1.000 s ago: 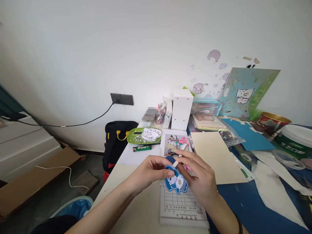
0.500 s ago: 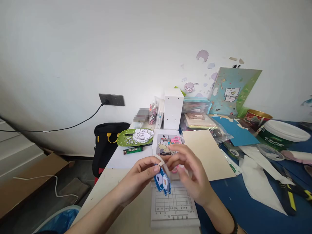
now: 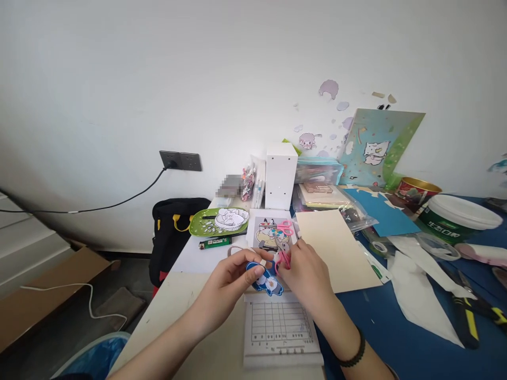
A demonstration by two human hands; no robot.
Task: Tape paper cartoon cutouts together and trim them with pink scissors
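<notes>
Between its thumb and fingers my left hand (image 3: pixel 233 282) pinches a blue-edged paper cutout (image 3: pixel 271 285) of a cartoon figure, together with a pale narrow strip (image 3: pixel 234 248) that curls up behind the fingers. To its right, my right hand (image 3: pixel 307 269) is closed at the lower handle of pink-handled scissors (image 3: pixel 283 228); its fingertips are partly hidden. The scissors lie over a printed cartoon picture (image 3: pixel 261 243), their handles spread apart. Below both hands is a white sheet with a printed grid (image 3: pixel 279 322).
A green tray (image 3: pixel 198 226) with a paper cutout and a green lighter (image 3: pixel 215 243) lie to the left. Cream card (image 3: pixel 336 253) lies right of the hands. Farther right are white paper (image 3: pixel 420 301), black-and-yellow scissors (image 3: pixel 467 322) and a lidded tub (image 3: pixel 451 227). A white box (image 3: pixel 280 179) stands behind.
My right hand has left the strip and reached to the pink scissors, closing on a handle. The cutout in my left hand has tilted toward level, and the strip now curls out to the left.
</notes>
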